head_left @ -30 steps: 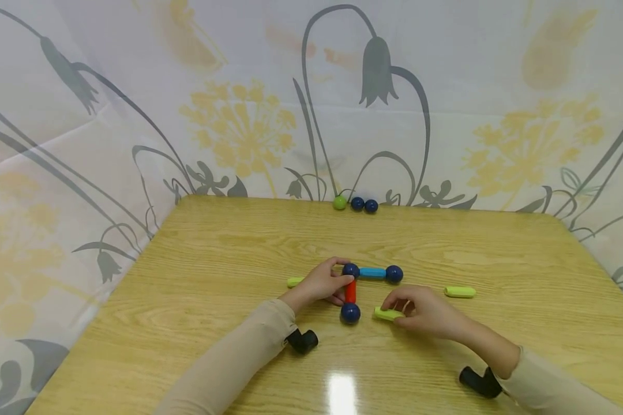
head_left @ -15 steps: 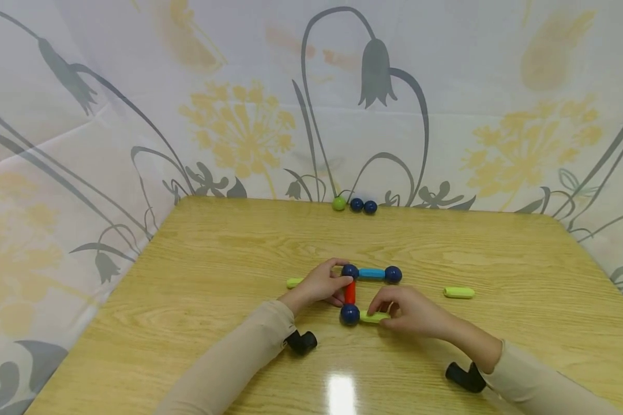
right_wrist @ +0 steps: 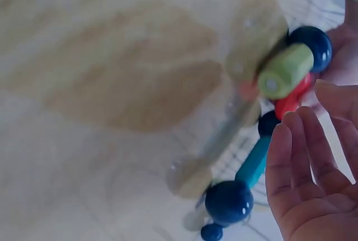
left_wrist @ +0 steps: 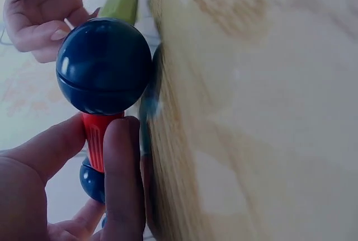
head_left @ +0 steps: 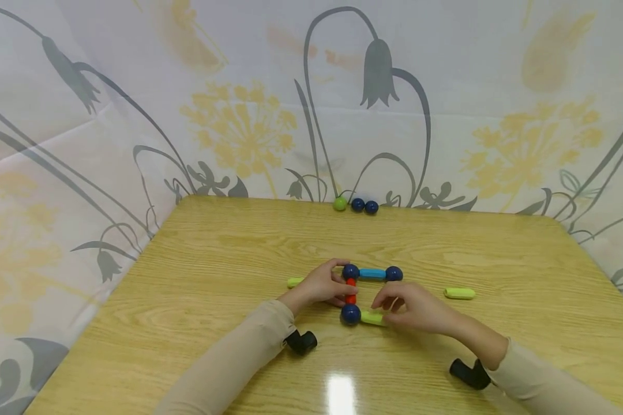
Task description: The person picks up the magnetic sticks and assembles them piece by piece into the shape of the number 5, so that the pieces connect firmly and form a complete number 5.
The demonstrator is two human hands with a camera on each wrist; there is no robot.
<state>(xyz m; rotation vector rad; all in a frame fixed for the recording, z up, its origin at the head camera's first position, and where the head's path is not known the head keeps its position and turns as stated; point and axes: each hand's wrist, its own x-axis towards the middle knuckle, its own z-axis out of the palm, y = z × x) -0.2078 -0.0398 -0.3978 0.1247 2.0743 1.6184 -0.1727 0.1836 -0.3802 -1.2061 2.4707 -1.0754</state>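
Note:
On the wooden table lies a joined figure of magnetic rods and balls. A red rod (head_left: 351, 299) links a near dark blue ball (head_left: 351, 314) to a far one (head_left: 350, 271). From the far ball a light blue rod (head_left: 372, 274) runs right to a third dark blue ball (head_left: 393, 274). A yellow-green rod (head_left: 372, 318) sticks out rightward from the near ball. My left hand (head_left: 322, 283) pinches the red rod between thumb and fingers, plainly seen in the left wrist view. Beside the yellow-green rod's free end, my right hand (head_left: 420, 308) holds nothing, its fingers loosely bent.
Another yellow-green rod (head_left: 459, 293) lies to the right; one more (head_left: 294, 282) is partly covered by my left hand. At the table's back edge sit a green ball (head_left: 340, 203) and two dark blue balls (head_left: 357, 204). A flower-patterned cloth (head_left: 270, 144) hangs behind.
My right hand brought the yellow-green rod leftward against the near ball, then let go of it. My left thumb slid down from the far ball onto the red rod.

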